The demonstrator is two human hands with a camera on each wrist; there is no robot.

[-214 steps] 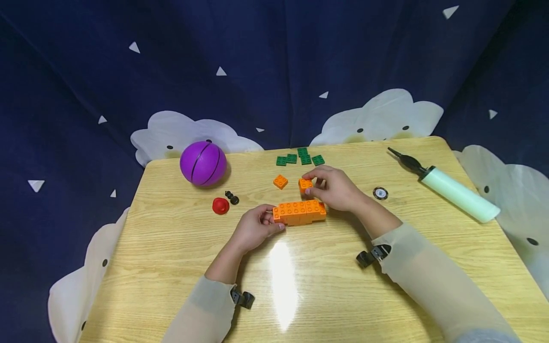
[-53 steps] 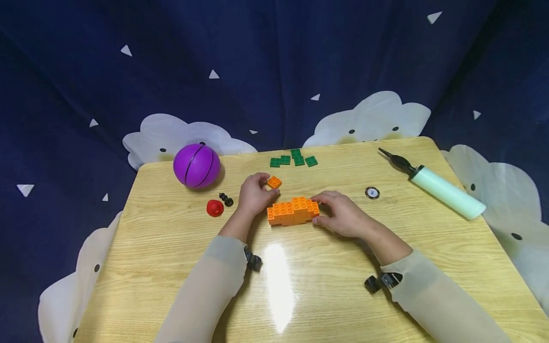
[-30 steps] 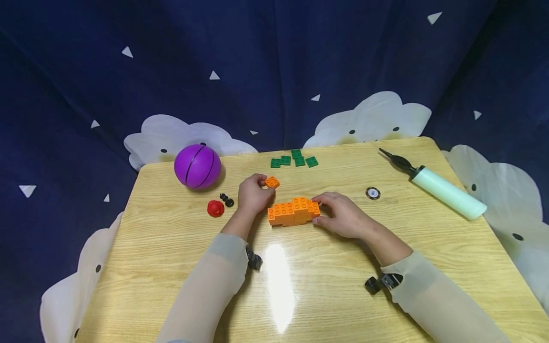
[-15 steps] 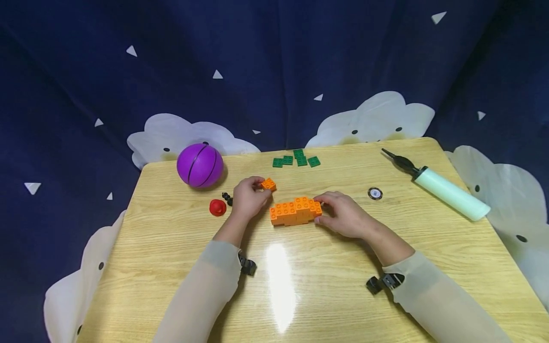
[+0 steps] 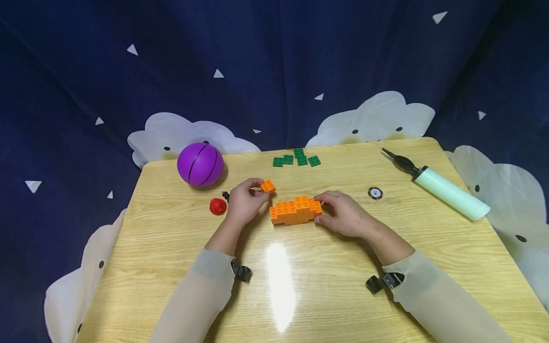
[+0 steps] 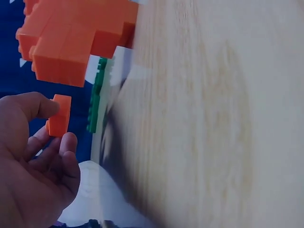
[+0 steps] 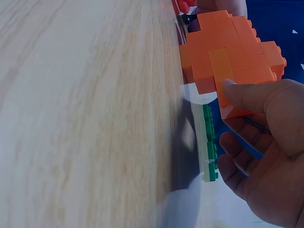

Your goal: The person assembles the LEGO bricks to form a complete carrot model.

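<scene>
My left hand [image 5: 245, 202] pinches a small orange toy brick [image 5: 268, 186], with four-stud top facing up, between thumb and fingers. In the left wrist view the brick [image 6: 60, 116] is off the table. Just to its right and nearer me stands a stepped build of orange bricks [image 5: 291, 214], its studs up and a raised part right of its middle. My right hand [image 5: 345, 215] grips the right end of this build. The right wrist view shows the thumb [image 7: 237, 92] on the build's side face, with the other fingers partly hidden behind it.
Several flat green bricks [image 5: 302, 160] lie near the wooden table's back edge. A purple ball [image 5: 200, 164], a red hat-shaped piece [image 5: 218, 206] and a black beaded piece [image 5: 225, 195] are at left. At right lie a poker chip [image 5: 375, 193] and a hand pump [image 5: 450, 191].
My left hand let go of the build's left end, took the loose orange brick and brought it left and nearer. My right hand's earlier brick is gone from it; it now grips the build's right end.
</scene>
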